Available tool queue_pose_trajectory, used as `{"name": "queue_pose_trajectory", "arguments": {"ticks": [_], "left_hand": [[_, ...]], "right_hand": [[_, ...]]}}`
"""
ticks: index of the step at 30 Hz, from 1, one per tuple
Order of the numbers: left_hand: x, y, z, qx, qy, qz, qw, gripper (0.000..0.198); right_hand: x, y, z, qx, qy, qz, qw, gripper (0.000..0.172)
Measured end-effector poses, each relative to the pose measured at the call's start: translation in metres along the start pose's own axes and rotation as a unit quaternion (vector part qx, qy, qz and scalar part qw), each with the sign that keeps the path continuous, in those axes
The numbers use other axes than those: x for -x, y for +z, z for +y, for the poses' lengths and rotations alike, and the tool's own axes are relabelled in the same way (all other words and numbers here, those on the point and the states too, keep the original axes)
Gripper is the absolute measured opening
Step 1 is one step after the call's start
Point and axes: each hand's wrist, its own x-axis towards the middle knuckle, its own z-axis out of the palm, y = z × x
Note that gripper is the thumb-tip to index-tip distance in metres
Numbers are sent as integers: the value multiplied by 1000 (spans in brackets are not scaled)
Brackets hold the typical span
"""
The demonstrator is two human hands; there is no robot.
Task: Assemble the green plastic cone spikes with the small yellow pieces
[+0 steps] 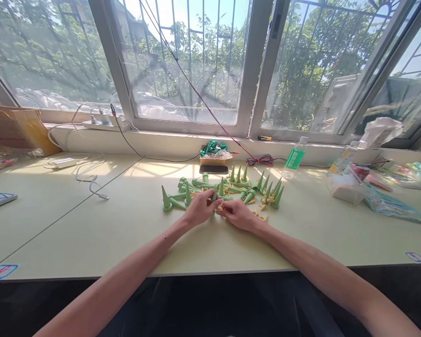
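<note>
My left hand (199,207) is closed around a green plastic cone spike (214,194), its pointed tip upward. Fingers of my right hand (239,214) pinch a small yellow plastic piece (220,206) against the side of that spike; the exact contact is partly hidden by the fingers. Behind both hands lies a group of similar green spikes (197,182), some upright and some on their sides. One upright spike (166,200) stands at the far left of the group. Loose yellow pieces (264,218) are scattered to the right of my right hand.
Behind the spikes are a small box with green items (214,152) and a black phone (214,169). A green-labelled bottle (296,154) stands back right, near a white container (346,189) and plastic packets. Cables (93,185) and another phone (0,201) lie left.
</note>
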Motion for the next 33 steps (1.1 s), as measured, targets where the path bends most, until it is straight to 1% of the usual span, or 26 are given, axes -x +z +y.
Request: {"name": "queue_pose_trajectory", "arguments": {"ticks": [9, 17, 23, 27, 30, 33], "left_hand": [[1, 0, 3, 2, 1, 0, 1000, 26], [2, 0, 4, 46, -14, -9, 999, 27], [1, -1, 5, 68, -22, -3, 997, 29], [0, -1, 3, 104, -34, 1, 994, 30], [-2, 0, 3, 148, -55, 0, 987, 34], [-2, 0, 4, 196, -87, -24, 977, 38]], "right_hand": [[-1, 0, 2, -9, -5, -5, 1000, 36], [0, 0, 1, -18, 2, -13, 1000, 38], [-1, 1, 1, 7, 2, -2, 1000, 39], [0, 1, -2, 16, 2, 18, 1000, 39], [0, 1, -4, 17, -9, 34, 999, 41], [1, 1, -5, 18, -21, 46, 999, 45]]}}
